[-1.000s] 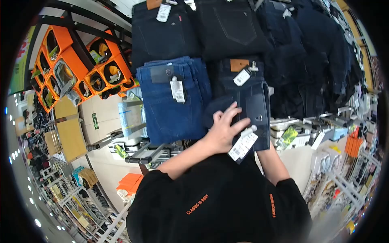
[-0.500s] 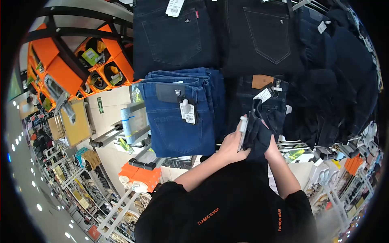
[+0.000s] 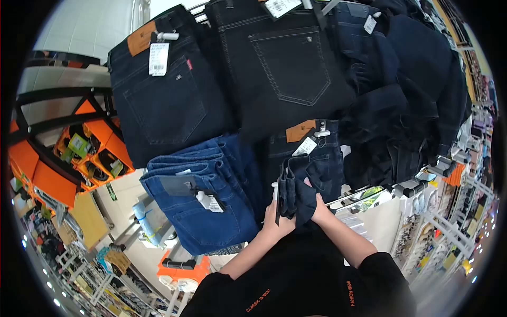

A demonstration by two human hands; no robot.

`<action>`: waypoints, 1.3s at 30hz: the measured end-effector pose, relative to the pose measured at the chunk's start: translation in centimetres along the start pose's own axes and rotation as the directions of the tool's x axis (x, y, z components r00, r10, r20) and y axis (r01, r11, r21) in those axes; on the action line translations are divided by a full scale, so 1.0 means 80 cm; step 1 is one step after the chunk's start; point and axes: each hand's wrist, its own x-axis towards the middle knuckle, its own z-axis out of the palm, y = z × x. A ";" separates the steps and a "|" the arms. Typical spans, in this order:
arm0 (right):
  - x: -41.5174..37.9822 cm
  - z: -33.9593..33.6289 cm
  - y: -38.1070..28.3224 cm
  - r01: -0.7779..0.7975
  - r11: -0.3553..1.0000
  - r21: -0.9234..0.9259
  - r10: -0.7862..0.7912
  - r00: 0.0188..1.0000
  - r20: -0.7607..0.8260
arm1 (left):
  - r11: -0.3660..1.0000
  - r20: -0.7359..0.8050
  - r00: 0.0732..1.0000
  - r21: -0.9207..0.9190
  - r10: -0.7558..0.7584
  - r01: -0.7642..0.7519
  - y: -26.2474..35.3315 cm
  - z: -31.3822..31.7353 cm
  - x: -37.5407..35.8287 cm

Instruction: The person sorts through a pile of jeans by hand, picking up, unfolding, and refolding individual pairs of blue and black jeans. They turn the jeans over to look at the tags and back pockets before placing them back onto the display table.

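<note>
My left hand (image 3: 278,223) grips the left side of a bunched pair of dark jeans (image 3: 299,193) close in front of my chest. A white tag or clip edge shows at its fingertips. My right hand (image 3: 319,208) is closed around the right side of the same jeans, its fingers partly hidden by the cloth. Just behind lie folded dark jeans (image 3: 330,164) with a brown waist patch (image 3: 301,131) and a white price tag (image 3: 304,146). To the left is a stack of blue jeans (image 3: 206,224) with a dark patch and a hanging tag.
Higher up lie black jeans (image 3: 288,63) and dark navy jeans (image 3: 163,105) with tags. More dark garments (image 3: 417,68) are piled at the right. An orange display (image 3: 103,140) with coiled belts stands at the left. Metal rack rails (image 3: 359,196) run below the jeans.
The view has turned and shifted, so the jeans displays appear lower and tilted. Both hands still hold the bunched jeans, now turned slightly.
</note>
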 end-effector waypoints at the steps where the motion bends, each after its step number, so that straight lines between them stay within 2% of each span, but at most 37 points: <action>1: -0.001 0.007 0.022 0.052 0.993 -0.110 -0.059 0.997 -0.056 | 0.996 -0.031 0.996 0.046 0.080 -0.078 -0.003 0.003 0.001; 2: -0.003 0.014 0.039 0.093 0.971 -0.220 -0.119 0.987 -0.105 | 0.984 -0.057 0.986 0.093 0.157 -0.151 -0.009 0.007 0.000; 5: -0.006 0.025 0.063 0.078 0.968 -0.240 -0.125 0.975 -0.186 | 0.977 -0.025 0.980 0.089 0.199 -0.196 -0.014 0.010 0.002; 9: -0.005 0.027 0.054 0.063 0.997 -0.053 -0.074 0.967 -0.245 | 0.995 -0.021 0.995 -0.027 0.098 -0.098 -0.006 0.006 0.002; 13: -0.001 0.019 0.017 0.014 0.994 0.107 0.011 0.973 -0.229 | 1.000 -0.010 1.000 0.006 0.027 -0.026 -0.018 0.012 -0.003; 15: 0.000 0.022 0.034 0.038 0.991 0.128 -0.006 0.969 -0.246 | 0.993 -0.095 0.989 0.014 0.118 -0.117 -0.022 0.017 -0.004; 16: 0.003 0.020 0.033 0.028 0.935 0.352 0.058 0.972 -0.230 | 0.987 -0.153 0.975 0.033 0.162 -0.159 -0.022 0.019 -0.003; 17: 0.002 0.020 0.030 0.000 0.831 0.557 0.124 0.975 -0.185 | 0.990 -0.164 0.977 0.031 0.139 -0.135 -0.025 0.021 -0.004; 18: -0.004 0.020 0.007 0.009 0.581 0.814 0.249 0.950 -0.188 | 0.993 -0.175 0.978 0.029 0.115 -0.112 -0.029 0.023 -0.006; 19: -0.012 0.016 -0.021 -0.094 0.538 0.837 0.443 0.877 -0.186 | 0.997 -0.159 0.984 0.001 0.079 -0.080 -0.024 0.019 -0.007; 21: -0.015 0.007 -0.058 -0.014 0.454 0.891 0.434 0.877 -0.207 | 0.993 -0.154 0.987 0.113 0.052 -0.035 -0.013 0.010 -0.009; 23: -0.026 0.000 -0.059 0.062 0.467 0.882 0.222 0.957 -0.185 | 0.977 -0.101 0.990 0.199 0.093 -0.072 -0.005 0.001 -0.013; 24: -0.031 0.000 -0.058 0.081 0.488 0.869 0.209 0.956 -0.206 | 0.979 -0.052 0.997 0.198 0.056 -0.045 0.004 -0.003 -0.015; 25: -0.036 -0.002 -0.059 0.073 0.550 0.832 0.232 0.943 -0.237 | 0.977 -0.060 0.994 0.201 0.087 -0.073 0.010 -0.003 -0.018; 27: -0.056 -0.008 -0.066 0.075 0.662 0.746 0.281 0.898 -0.339 | 0.936 -0.136 0.952 0.265 0.274 -0.231 0.005 0.005 -0.021; 29: -0.079 -0.023 -0.100 0.037 0.755 0.654 0.255 0.903 -0.345 | 0.926 -0.146 0.933 0.244 0.329 -0.288 0.015 0.009 -0.026; 31: -0.095 -0.025 -0.138 0.136 0.859 0.493 0.121 0.883 -0.453 | 0.892 -0.117 0.905 0.264 0.409 -0.368 0.031 0.000 -0.032; 35: -0.126 -0.021 -0.190 0.145 0.935 0.325 0.044 0.860 -0.509 | 0.754 -0.062 0.829 0.457 0.556 -0.471 0.084 -0.030 -0.049; 37: -0.141 -0.011 -0.213 0.130 0.986 -0.103 -0.165 0.788 -0.593 | 0.691 -0.153 0.746 0.530 0.648 -0.491 0.093 -0.029 -0.050; 38: -0.147 0.001 -0.238 0.063 0.970 -0.234 -0.201 0.749 -0.631 | 0.656 -0.174 0.703 0.562 0.689 -0.504 0.095 -0.031 -0.050; 39: -0.148 0.011 -0.248 0.141 0.957 -0.254 -0.276 0.720 -0.637 | 0.619 -0.194 0.657 0.597 0.728 -0.510 0.097 -0.035 -0.049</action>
